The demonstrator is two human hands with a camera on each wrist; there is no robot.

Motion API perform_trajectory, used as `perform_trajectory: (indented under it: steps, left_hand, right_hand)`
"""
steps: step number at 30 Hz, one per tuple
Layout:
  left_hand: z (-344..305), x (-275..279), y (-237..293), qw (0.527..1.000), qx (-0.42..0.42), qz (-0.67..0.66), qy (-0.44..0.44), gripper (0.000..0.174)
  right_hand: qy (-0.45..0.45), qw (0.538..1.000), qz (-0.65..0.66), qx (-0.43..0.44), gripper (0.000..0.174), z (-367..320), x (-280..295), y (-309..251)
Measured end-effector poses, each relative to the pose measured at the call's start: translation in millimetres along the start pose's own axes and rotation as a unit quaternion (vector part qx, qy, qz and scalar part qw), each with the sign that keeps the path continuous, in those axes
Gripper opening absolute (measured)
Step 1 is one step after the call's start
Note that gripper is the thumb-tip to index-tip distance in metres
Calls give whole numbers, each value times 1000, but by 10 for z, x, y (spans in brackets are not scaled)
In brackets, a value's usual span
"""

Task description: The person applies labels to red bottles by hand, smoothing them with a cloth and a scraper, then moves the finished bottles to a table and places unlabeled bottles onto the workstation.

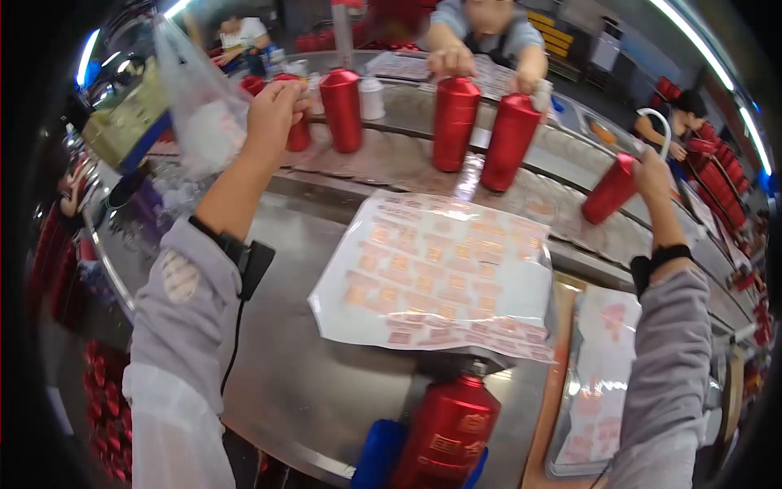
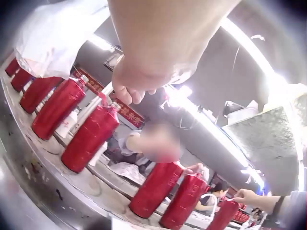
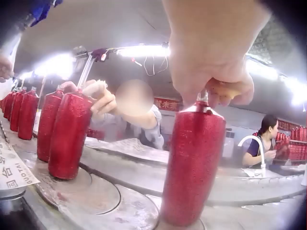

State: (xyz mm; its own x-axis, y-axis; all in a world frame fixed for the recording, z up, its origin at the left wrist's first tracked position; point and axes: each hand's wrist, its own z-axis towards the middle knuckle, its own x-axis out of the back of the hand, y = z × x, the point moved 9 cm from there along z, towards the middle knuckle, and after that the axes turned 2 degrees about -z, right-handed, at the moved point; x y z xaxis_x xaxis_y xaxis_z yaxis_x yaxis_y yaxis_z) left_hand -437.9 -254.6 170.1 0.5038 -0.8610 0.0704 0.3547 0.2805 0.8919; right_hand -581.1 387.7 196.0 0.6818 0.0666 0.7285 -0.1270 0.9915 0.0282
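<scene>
My right hand (image 1: 652,175) grips a red bottle (image 1: 611,189) by its neck, over the conveyor. In the right wrist view, my fingers curl at the glass neck of this bottle (image 3: 192,167), which leans slightly. My left hand (image 1: 273,112) is raised over the conveyor's left part, its fingers loosely bent. Close by its fingertips is the top of another red bottle (image 2: 91,139). Below lies a sheet of small gold-and-red labels (image 1: 440,273) on the metal table. Nearest me, a red bottle with gold characters (image 1: 448,436) lies tilted on a blue support (image 1: 380,456).
Across the conveyor (image 1: 399,151), a person's hands (image 1: 450,61) touch the tops of two red bottles (image 1: 454,122). A plastic bag (image 1: 208,122) hangs at left. A tray with label sheets (image 1: 599,367) lies at right. A white curved pipe (image 1: 661,122) rises behind my right hand.
</scene>
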Motion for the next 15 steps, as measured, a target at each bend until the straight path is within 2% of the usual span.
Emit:
perform_trajectory:
  steps: [2,4,5,8,10,11,14,15]
  left_hand:
    - [305,292,-116,997,-28,14,67,31]
    - [769,355,-182,981,-112,129,97,37]
    - [945,332,-158,965,-153,182,110,41]
    - [1149,-22,-76,891,-200,381,145,51]
    - [1360,-87,-279,872,-142,429,190,55]
    - [1443,-106,-406,860,-110,452,211,56]
    - [1660,-387,-844,934,-61,350,37,53]
    - [1601,-453,-825,933,-87,344,57,49]
  right_hand:
    - [-19,998,-40,-35,30,-4,-71,240]
    - [-11,999,-22,-34,28,-68,-48,412]
    - [-18,999,-23,-37,28,-102,-9,471]
    - [2,999,-30,-38,25,-337,130,624]
    - [34,998,-53,-29,24,-539,274,769]
    - [42,998,-23,-38,24,-620,353,852]
    - [40,995,58,-75,25,-776,789,1035]
    - [20,992,84,-88,24,-804,929,1045]
